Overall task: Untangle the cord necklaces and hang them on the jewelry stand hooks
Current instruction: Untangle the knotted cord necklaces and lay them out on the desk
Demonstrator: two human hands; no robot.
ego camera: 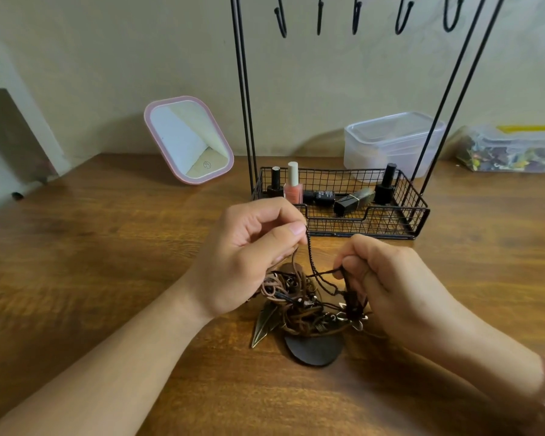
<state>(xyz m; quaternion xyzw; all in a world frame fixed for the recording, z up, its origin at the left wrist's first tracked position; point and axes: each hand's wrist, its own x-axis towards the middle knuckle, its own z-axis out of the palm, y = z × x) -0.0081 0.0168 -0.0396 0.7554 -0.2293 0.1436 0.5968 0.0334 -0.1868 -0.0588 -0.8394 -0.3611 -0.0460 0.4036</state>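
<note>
while both hands [315, 272] pinch cords, necklace tangle [306, 305] lies between.

Brown and black cords [309, 297], black stand [340, 221], seemingly pink-rimmed mirror [188, 140].

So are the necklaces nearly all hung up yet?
Not yet. Nothing looks done: the stand's hooks in view are all bare. In hand: the left hand pinches a dark cord and the right hand grips another strand, drawing them up from the tangled pile of necklaces on the table. Left: freeing every necklace and hanging each one.
</note>
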